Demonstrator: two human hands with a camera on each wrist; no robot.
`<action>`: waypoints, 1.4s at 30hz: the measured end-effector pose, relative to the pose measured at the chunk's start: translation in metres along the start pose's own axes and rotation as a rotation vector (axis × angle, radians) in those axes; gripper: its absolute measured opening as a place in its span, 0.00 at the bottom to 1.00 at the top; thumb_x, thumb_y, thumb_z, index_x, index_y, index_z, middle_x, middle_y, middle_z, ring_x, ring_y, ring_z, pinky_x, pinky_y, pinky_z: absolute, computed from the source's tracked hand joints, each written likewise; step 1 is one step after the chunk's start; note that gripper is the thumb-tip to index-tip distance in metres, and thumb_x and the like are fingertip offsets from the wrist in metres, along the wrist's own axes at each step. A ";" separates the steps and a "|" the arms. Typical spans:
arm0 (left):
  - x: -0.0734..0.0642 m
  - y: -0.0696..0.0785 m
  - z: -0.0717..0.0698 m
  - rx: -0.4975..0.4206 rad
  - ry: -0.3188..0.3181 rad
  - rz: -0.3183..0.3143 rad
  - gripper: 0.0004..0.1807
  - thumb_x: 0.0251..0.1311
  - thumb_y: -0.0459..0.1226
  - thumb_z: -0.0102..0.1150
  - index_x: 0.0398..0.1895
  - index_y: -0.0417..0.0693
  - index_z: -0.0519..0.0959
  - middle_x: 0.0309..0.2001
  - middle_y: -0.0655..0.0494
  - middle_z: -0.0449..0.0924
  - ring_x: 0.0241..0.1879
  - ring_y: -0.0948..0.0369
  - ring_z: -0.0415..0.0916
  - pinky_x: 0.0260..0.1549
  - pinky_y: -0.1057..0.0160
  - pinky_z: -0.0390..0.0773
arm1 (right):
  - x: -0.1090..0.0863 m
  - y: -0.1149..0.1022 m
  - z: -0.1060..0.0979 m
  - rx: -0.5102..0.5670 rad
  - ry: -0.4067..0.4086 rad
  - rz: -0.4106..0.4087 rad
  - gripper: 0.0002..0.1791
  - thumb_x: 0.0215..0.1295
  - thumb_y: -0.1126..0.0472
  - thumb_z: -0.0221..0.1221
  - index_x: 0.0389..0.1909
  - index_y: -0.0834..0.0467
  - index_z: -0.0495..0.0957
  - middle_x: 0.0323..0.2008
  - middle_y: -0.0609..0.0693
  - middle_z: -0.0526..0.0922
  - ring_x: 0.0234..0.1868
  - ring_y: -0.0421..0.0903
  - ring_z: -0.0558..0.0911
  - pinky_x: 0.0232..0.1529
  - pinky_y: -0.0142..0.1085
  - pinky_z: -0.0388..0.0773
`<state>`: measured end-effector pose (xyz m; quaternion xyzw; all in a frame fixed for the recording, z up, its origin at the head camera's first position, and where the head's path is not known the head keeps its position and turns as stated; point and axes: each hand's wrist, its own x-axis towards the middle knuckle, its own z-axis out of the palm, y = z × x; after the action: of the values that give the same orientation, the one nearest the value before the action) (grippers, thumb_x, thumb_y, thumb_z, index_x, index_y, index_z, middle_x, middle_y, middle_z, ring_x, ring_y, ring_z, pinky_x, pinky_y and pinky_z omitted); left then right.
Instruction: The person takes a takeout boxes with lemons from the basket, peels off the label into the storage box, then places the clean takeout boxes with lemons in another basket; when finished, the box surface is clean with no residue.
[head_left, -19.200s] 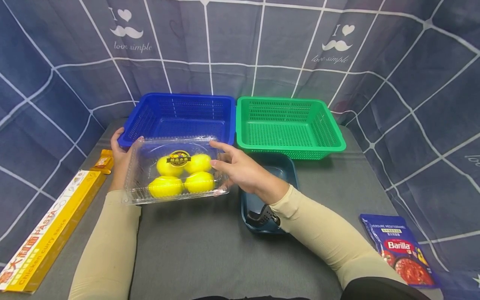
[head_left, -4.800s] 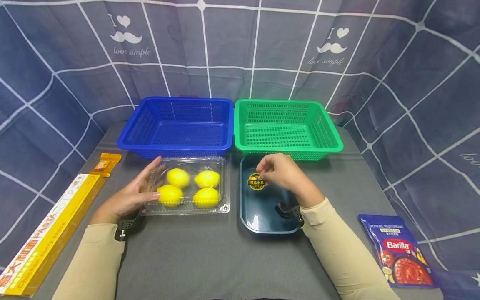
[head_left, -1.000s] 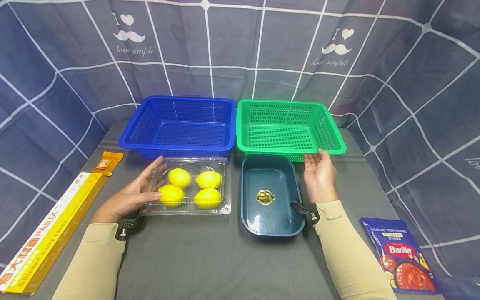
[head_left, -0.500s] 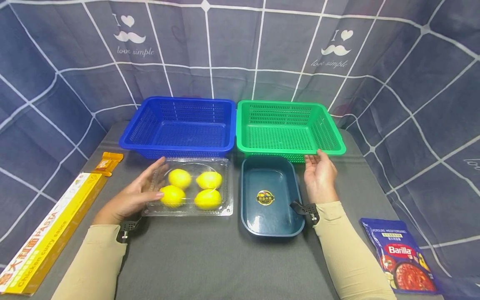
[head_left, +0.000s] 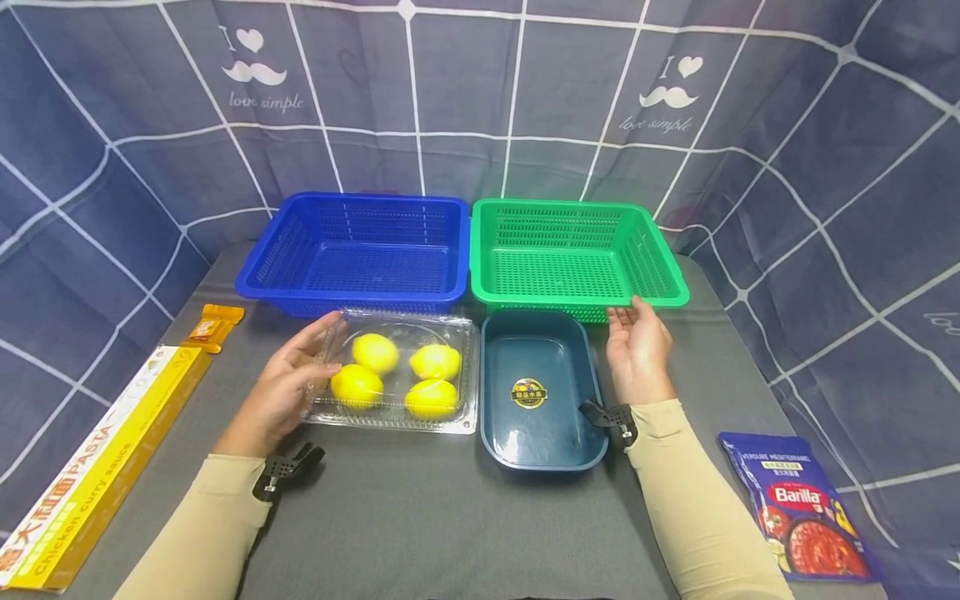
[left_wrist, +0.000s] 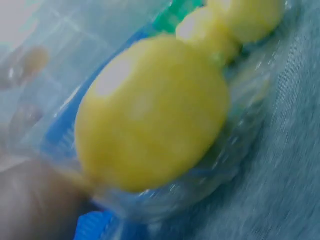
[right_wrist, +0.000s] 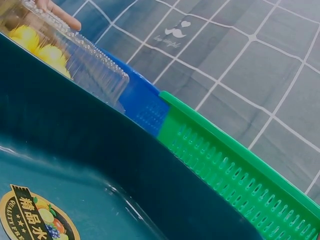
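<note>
A clear plastic fruit box (head_left: pixel 394 402) with several yellow lemons (head_left: pixel 432 400) inside lies left of the dark teal basin (head_left: pixel 543 443). My left hand (head_left: pixel 279 387) grips the box's left end, thumb on the near side and fingers round the back. In the left wrist view one lemon (left_wrist: pixel 152 115) fills the middle, blurred. A round black-and-gold fruit sticker (head_left: pixel 528 393) lies on the basin's floor, its print readable in the right wrist view. Beside the basin's right wall my right hand (head_left: pixel 641 354) holds nothing, fingers loosely bent below the green basket's front rim.
Behind stand a blue basket (head_left: pixel 352 298) and a green basket (head_left: pixel 577 302), side by side. A long yellow pasta box (head_left: pixel 112 458) and a small orange packet (head_left: pixel 213 327) lie at the left. At the far right is a blue Barilla sauce pouch (head_left: pixel 798 508).
The fruit box has slid right towards the basin with my left hand on it. Earlier my right hand held the sticker, first seen on the box; it now lies in the basin.
</note>
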<state>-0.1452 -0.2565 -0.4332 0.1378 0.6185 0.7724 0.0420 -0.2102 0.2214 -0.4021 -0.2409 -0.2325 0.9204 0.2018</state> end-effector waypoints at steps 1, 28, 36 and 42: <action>0.000 0.001 0.002 -0.010 0.027 0.013 0.39 0.66 0.14 0.50 0.81 0.39 0.62 0.79 0.40 0.59 0.73 0.58 0.66 0.45 0.73 0.80 | 0.000 0.000 0.000 -0.002 -0.003 0.001 0.06 0.78 0.71 0.55 0.50 0.67 0.70 0.45 0.58 0.69 0.46 0.50 0.71 0.55 0.37 0.80; -0.030 0.062 0.047 -0.114 0.293 0.122 0.35 0.62 0.11 0.52 0.74 0.35 0.72 0.74 0.42 0.68 0.64 0.53 0.72 0.33 0.71 0.84 | -0.001 0.000 -0.002 0.030 -0.009 0.016 0.03 0.79 0.71 0.55 0.43 0.67 0.70 0.41 0.57 0.69 0.40 0.50 0.71 0.45 0.38 0.82; -0.022 0.088 0.058 -0.045 0.342 0.152 0.35 0.62 0.12 0.56 0.72 0.37 0.75 0.78 0.48 0.63 0.81 0.53 0.46 0.18 0.80 0.72 | 0.001 0.003 -0.002 0.027 -0.015 0.015 0.03 0.78 0.71 0.56 0.45 0.68 0.72 0.39 0.57 0.71 0.38 0.49 0.73 0.43 0.38 0.82; -0.005 0.106 0.067 -0.074 0.333 0.177 0.33 0.65 0.14 0.57 0.72 0.40 0.76 0.79 0.48 0.61 0.80 0.52 0.48 0.20 0.79 0.73 | 0.003 0.003 -0.001 0.039 -0.024 -0.018 0.02 0.77 0.72 0.56 0.43 0.69 0.72 0.37 0.58 0.72 0.36 0.50 0.73 0.41 0.39 0.83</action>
<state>-0.1116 -0.2190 -0.3182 0.0603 0.5735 0.8075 -0.1239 -0.2130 0.2206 -0.4051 -0.2239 -0.2191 0.9258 0.2117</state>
